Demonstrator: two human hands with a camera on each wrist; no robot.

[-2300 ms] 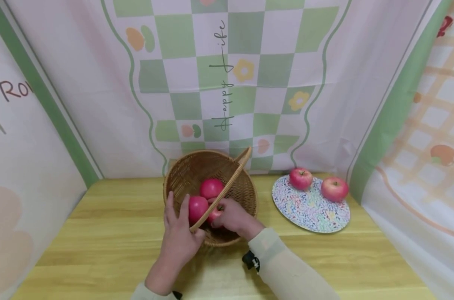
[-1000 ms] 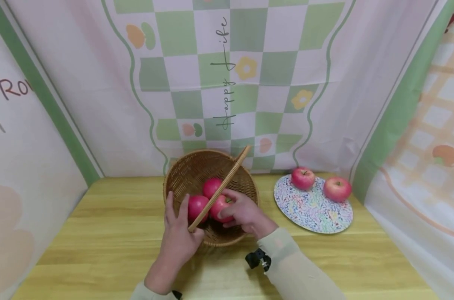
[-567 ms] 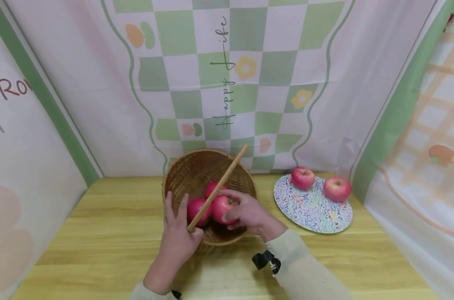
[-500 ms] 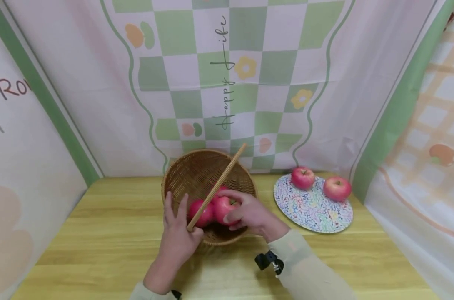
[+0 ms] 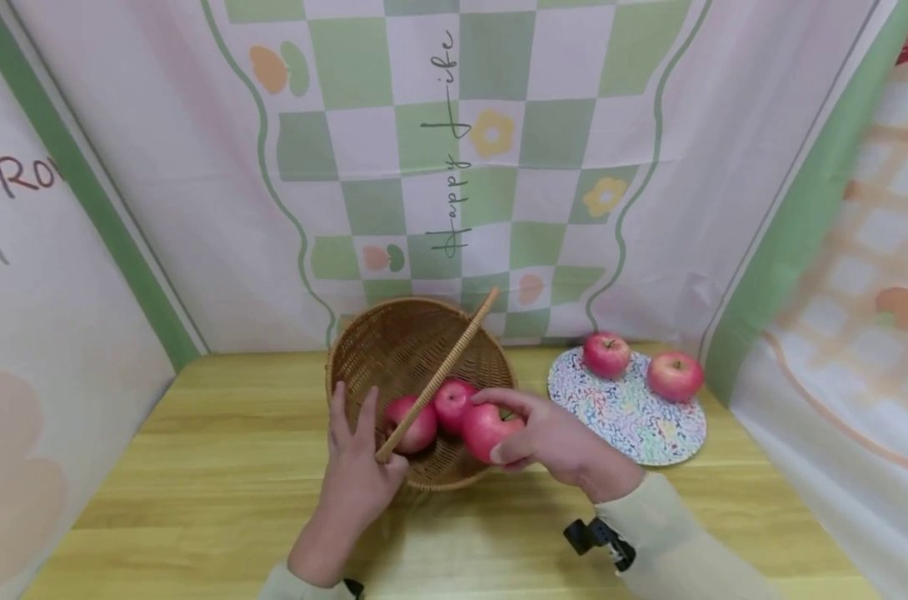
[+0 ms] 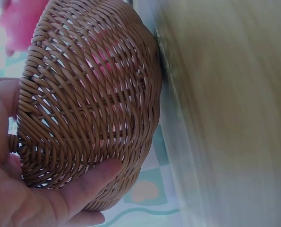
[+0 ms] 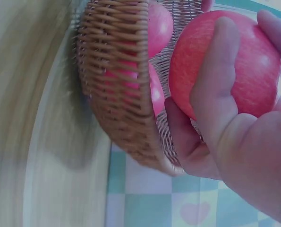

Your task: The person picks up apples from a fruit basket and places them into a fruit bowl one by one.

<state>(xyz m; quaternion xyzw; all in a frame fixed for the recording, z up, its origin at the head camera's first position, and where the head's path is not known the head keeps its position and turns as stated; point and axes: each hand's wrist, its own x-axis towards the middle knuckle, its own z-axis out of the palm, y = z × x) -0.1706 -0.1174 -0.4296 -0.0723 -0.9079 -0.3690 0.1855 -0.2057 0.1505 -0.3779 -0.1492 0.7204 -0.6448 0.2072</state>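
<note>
A brown wicker basket (image 5: 371, 346) with a thin wrapped handle (image 5: 454, 354) stands tipped toward me on the table. My left hand (image 5: 360, 462) grips its near-left rim at the foot of the handle; in the left wrist view a finger (image 6: 90, 184) lies along the woven outside. Over the basket's right rim, my right hand (image 5: 562, 437) holds a red apple (image 5: 487, 429) between thumb and fingers. Two more red apples, one on the left (image 5: 415, 423) and another beside the held one (image 5: 454, 402), lie inside. Weave partly covers them in the right wrist view.
To the right, a round speckled plate (image 5: 611, 421) bears two apples, one at its back (image 5: 606, 354) and one at its right edge (image 5: 675, 375). The wooden table (image 5: 236, 467) meets a green-checked cloth backdrop (image 5: 484, 200) just behind the basket.
My right hand has drawn the apple up and rightward from the basket's middle to its right rim. The other two apples have rolled a little right. The left hand has kept its place.
</note>
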